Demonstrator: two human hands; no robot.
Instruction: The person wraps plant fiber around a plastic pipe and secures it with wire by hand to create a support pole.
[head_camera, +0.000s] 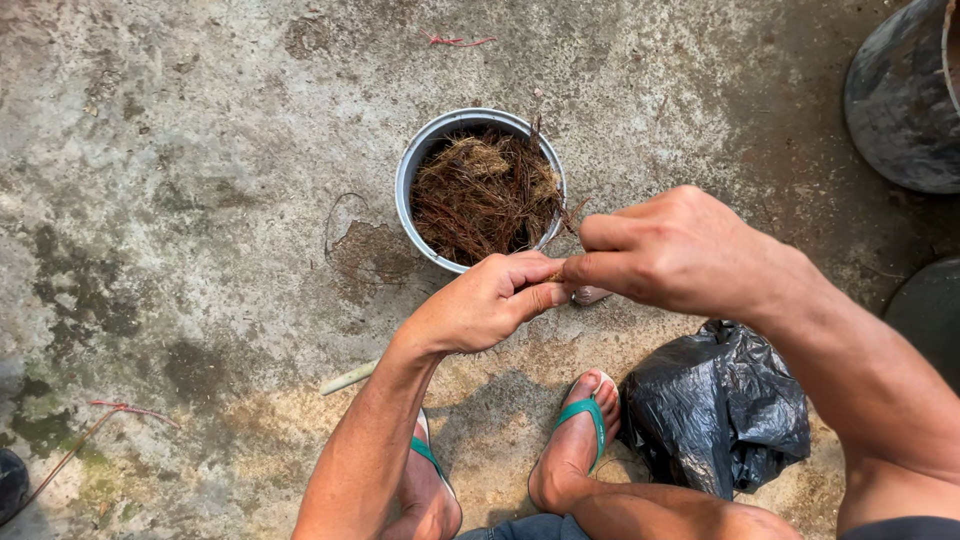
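**1 black bag, nothing else**

A crumpled, glossy black plastic bag (718, 408) lies on the concrete ground (200, 200), just beside the foot in a green sandal (580, 430), below the right forearm. No labels, signs or screens show.

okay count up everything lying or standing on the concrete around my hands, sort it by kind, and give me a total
Pale round pot of brown fibre: 1
Black plastic bag: 1
Green flip-flops: 2
Red string pieces: 2
Pale stick: 1
Dark round containers, cut off at the right edge: 2
Total: 9
The left hand and right hand pinch a few fibres between them.
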